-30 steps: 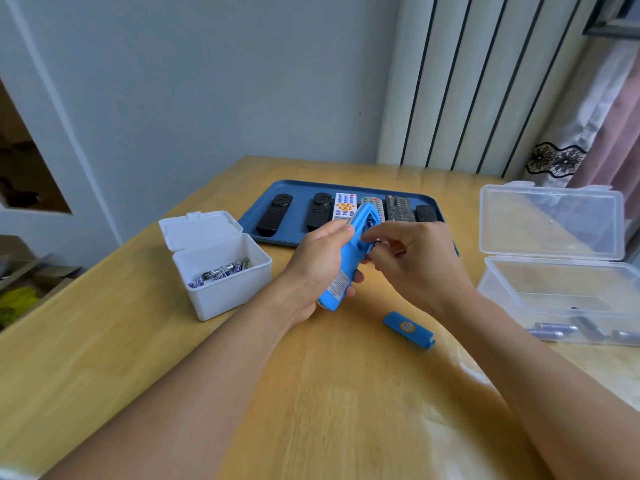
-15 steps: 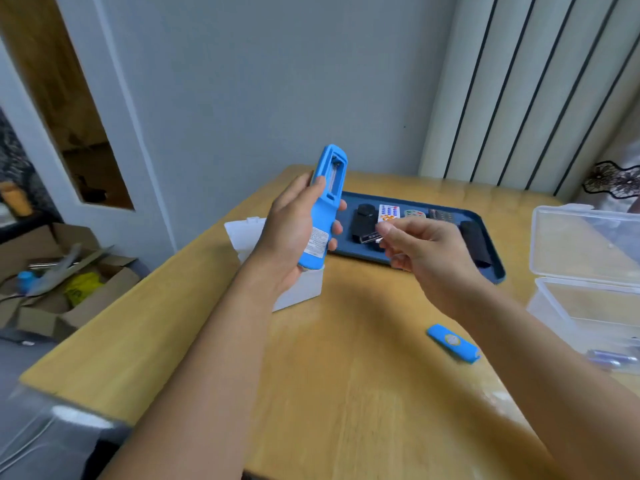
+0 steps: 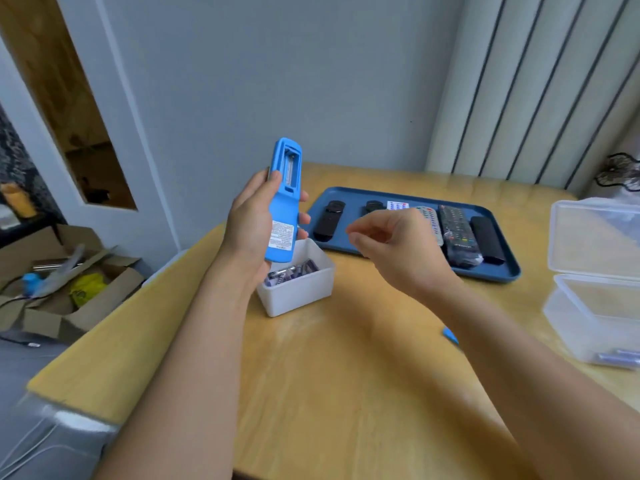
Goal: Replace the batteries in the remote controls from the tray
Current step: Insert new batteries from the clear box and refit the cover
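Observation:
My left hand (image 3: 254,225) grips a blue remote (image 3: 284,202) upright, its open battery bay facing me, with a pale cylinder lying in one slot. It hovers just above a small white box (image 3: 301,292) holding several batteries. My right hand (image 3: 391,244) floats to the right of the remote, in front of the blue tray (image 3: 498,271), fingers curled and thumb against forefinger; whether it holds anything is hidden. The tray carries several more remotes, among them a black remote (image 3: 330,220) and a grey keypad remote (image 3: 459,233). The blue battery cover (image 3: 450,336) peeks out from behind my right forearm.
A clear lidded container (image 3: 595,306) with a few batteries stands open at the table's right edge. The wooden table (image 3: 329,393) ends close on the left, with cardboard boxes (image 3: 69,289) on the floor below. The wall and a door stand behind.
My left hand raised the remote away from my right hand, upright over the white box. My right hand left the battery bay and drifted right. The view swung left.

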Demonstrator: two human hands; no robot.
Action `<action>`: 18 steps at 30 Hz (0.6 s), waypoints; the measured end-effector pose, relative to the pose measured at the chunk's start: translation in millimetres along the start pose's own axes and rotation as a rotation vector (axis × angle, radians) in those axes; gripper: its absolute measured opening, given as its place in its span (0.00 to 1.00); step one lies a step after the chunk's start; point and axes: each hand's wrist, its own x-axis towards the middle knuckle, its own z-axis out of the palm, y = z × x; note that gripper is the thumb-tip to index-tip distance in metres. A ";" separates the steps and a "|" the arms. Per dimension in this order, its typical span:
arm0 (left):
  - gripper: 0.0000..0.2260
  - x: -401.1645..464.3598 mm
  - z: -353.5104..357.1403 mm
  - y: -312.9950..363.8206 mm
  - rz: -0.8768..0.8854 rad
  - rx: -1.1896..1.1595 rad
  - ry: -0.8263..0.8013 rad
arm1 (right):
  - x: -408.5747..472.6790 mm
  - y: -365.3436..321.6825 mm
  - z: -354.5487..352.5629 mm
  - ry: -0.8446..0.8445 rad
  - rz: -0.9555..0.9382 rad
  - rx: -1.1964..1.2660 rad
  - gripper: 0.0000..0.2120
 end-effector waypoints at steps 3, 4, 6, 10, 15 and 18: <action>0.11 -14.1 48.4 -13.3 -0.031 0.019 -0.116 | -10.1 4.7 -55.0 0.041 -0.008 -0.138 0.04; 0.11 -20.2 72.2 -21.6 -0.058 0.026 -0.171 | -15.8 12.4 -81.9 0.054 0.010 -0.207 0.05; 0.10 -30.4 109.9 -36.3 -0.128 0.056 -0.290 | -22.4 24.8 -132.2 0.026 0.101 -0.310 0.07; 0.08 -47.4 177.4 -73.1 -0.266 0.111 -0.437 | -44.5 44.2 -222.5 -0.188 0.419 -0.498 0.07; 0.06 -63.9 217.0 -95.8 -0.357 0.041 -0.429 | -64.8 68.9 -250.7 -0.384 0.695 -0.660 0.08; 0.06 -63.4 219.0 -103.6 -0.343 0.093 -0.460 | -66.0 73.9 -254.0 -0.390 0.743 -0.638 0.12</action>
